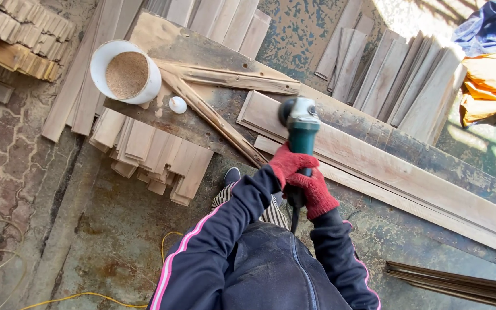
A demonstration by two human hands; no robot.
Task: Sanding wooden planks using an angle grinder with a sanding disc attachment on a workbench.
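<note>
On a rough workbench point(202, 123) over a stained concrete floor point(116, 229), with stacks of short planks point(156, 155) at its near-left edge, we grip a green angle grinder point(301, 129). Our left hand point(287, 162) and right hand point(314, 188), both in red gloves, are clamped around its body. Its head rests on the long moulded board point(386, 166) along the bench's near edge. A white bucket of sawdust point(126, 72) stands at the far-left corner.
</note>
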